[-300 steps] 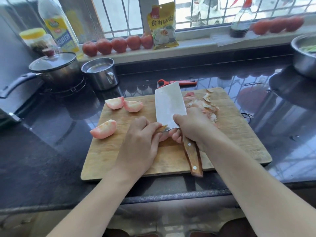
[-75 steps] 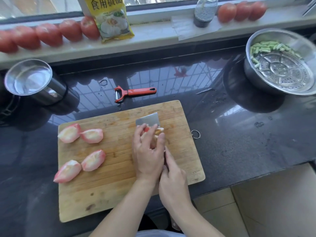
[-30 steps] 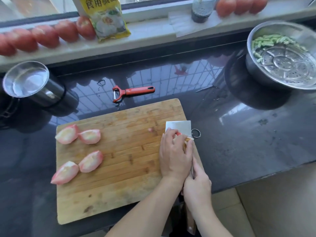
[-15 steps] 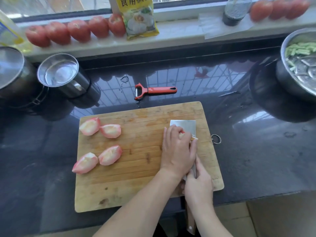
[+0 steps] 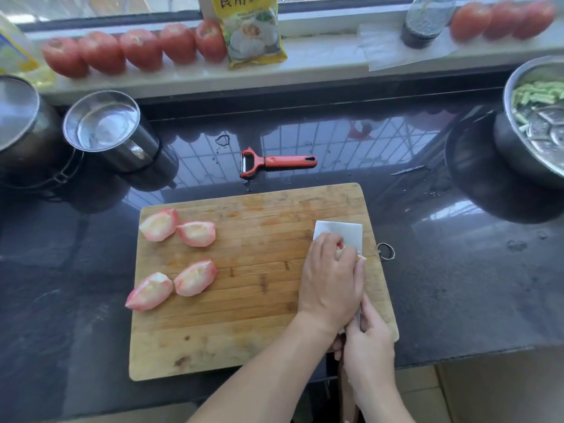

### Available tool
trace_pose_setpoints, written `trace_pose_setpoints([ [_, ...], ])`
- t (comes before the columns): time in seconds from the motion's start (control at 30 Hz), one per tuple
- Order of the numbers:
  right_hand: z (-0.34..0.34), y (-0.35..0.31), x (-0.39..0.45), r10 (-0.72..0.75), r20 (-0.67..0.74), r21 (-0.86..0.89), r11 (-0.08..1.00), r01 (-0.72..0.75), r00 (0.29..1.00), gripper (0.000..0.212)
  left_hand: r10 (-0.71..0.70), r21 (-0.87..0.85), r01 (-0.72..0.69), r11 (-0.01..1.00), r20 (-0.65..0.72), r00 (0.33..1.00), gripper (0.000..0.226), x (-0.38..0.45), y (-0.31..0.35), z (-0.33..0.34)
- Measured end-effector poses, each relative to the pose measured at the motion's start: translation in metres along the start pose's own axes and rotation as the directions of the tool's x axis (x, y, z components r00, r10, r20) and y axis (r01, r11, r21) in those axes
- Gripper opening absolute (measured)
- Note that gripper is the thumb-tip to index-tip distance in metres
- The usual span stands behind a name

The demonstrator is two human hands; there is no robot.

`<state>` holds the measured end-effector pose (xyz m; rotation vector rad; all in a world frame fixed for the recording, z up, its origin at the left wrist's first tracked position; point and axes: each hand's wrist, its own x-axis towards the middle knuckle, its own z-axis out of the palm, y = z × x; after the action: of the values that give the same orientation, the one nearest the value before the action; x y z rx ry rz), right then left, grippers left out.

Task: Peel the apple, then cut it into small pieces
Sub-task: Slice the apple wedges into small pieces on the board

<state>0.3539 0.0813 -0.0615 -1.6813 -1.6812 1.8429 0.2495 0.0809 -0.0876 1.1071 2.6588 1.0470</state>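
Four peeled apple quarters lie on the left half of the wooden cutting board (image 5: pixel 244 303): two at the back (image 5: pixel 158 224) (image 5: pixel 197 233) and two nearer me (image 5: pixel 149 290) (image 5: pixel 195 277). At the board's right edge my left hand (image 5: pixel 331 279) curls over pink apple scraps (image 5: pixel 341 248) and holds them against the flat cleaver blade (image 5: pixel 346 231). My right hand (image 5: pixel 369 352) grips the cleaver's wooden handle (image 5: pixel 346 401) just off the board's near right corner. Most of the scraps are hidden under my left fingers.
A red peeler (image 5: pixel 274 161) lies on the dark counter behind the board. A steel cup (image 5: pixel 106 129) and a pot (image 5: pixel 18 123) stand at the back left, and a steamer pot with green beans (image 5: pixel 537 123) at the right. Tomatoes (image 5: pixel 134 48) line the sill.
Since a second ago the cleaver and both hands stay at the board's right edge, the blade now lying slightly further in over the board. The four quarters have not moved.
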Motion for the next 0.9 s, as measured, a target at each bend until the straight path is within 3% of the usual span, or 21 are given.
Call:
trace_pose_setpoints([
  [0.17, -0.010, -0.009, -0.017, -0.026, 0.053, 0.092, 0.996, 0.021, 0.998, 0.050, -0.033, 0.000, 0.033, 0.999, -0.042, 0.999, 0.023, -0.013, 0.009, -0.014],
  [0.33, 0.009, -0.004, -0.033, -0.124, 0.289, -0.003, 0.992, 0.130, 0.949, 0.054, -0.202, 0.053, 0.214, 0.975, -0.172, 0.964, 0.020, -0.041, -0.010, -0.056],
  [0.53, 0.069, 0.000, -0.089, -0.180, 0.554, -0.110, 0.952, 0.286, 0.813, 0.064, -0.400, 0.050, 0.460, 0.887, -0.417, 0.816, 0.021, -0.101, -0.049, -0.137],
  [0.73, 0.176, 0.009, -0.194, -0.316, 0.642, -0.126, 0.856, 0.502, 0.699, 0.069, -0.402, -0.026, 0.481, 0.876, -0.588, 0.702, 0.023, -0.177, -0.129, -0.248],
  [0.9, 0.267, 0.040, -0.285, -0.318, 0.706, -0.174, 0.788, 0.591, 0.632, 0.062, -0.432, -0.091, 0.509, 0.856, -0.665, 0.608, 0.013, -0.256, -0.209, -0.329],
])
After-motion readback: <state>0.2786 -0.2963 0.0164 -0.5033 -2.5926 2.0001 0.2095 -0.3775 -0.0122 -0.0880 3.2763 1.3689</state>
